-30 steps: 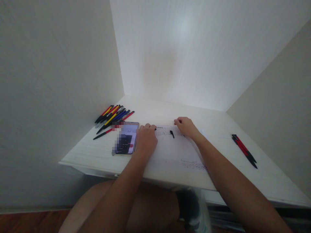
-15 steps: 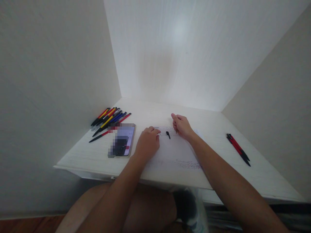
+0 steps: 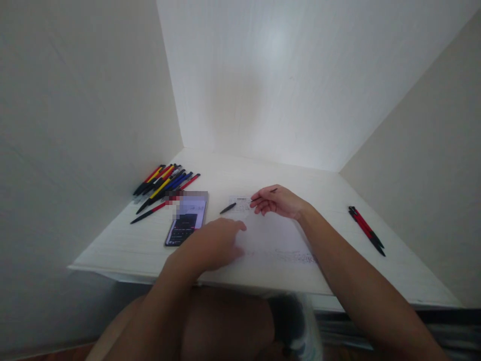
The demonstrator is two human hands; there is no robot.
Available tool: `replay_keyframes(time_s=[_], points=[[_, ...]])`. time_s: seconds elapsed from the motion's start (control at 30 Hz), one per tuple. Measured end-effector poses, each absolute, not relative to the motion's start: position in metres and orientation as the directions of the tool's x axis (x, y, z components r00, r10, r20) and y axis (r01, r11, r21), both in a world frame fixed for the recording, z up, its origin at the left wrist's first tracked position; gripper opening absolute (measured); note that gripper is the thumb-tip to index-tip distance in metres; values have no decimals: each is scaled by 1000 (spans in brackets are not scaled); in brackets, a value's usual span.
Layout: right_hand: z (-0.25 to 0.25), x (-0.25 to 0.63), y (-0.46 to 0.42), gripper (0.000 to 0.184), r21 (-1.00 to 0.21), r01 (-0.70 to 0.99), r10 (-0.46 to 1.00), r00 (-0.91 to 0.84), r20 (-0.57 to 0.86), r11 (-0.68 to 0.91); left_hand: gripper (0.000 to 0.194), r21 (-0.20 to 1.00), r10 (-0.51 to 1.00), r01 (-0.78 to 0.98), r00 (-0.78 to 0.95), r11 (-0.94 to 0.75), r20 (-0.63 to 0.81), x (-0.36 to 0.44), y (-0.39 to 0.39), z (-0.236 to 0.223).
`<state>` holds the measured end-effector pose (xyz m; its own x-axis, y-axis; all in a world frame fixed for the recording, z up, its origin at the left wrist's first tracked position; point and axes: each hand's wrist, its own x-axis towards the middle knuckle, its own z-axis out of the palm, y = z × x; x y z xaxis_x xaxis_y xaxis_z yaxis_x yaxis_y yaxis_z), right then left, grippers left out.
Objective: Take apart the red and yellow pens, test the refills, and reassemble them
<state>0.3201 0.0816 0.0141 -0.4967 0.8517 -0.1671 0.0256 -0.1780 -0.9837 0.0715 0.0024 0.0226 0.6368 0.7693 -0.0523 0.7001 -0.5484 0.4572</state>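
My right hand (image 3: 276, 201) is over the upper part of a white sheet of paper (image 3: 268, 235) with lines of writing. Its fingers grip a thin dark stick that looks like a pen refill (image 3: 255, 200), lying nearly level across them. Lower on the sheet, by its left side, my left hand (image 3: 225, 240) is smeared a little by motion; its thumb and forefinger are apart, with nothing seen between them. A short, tapered black pen part (image 3: 228, 208) lies at the paper's upper left, touched by neither hand.
A phone (image 3: 188, 220) with a lit screen lies left of the paper. Behind it is a pile of red, yellow, blue and black pens (image 3: 163, 185) near the left wall. Two red and black pens (image 3: 366, 229) lie on the right of the white desk (image 3: 240, 168). Walls enclose three sides.
My left hand has drawn back toward me. The right hand has turned and moved slightly left, showing more of the refill. The black piece mid-sheet is gone; one now lies farther left.
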Motion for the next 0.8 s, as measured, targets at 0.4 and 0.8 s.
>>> replay_keyframes(time_s=[0.4,0.8], points=[[40,292,33,12,-846,465,896,-443,31,259,65,439,765,744,620,-504,-173,79,7,18],[-10,296,-54,11,-733,623,960,-223,168,273,64,437,760,735,630,-518,-158,80,11,15]])
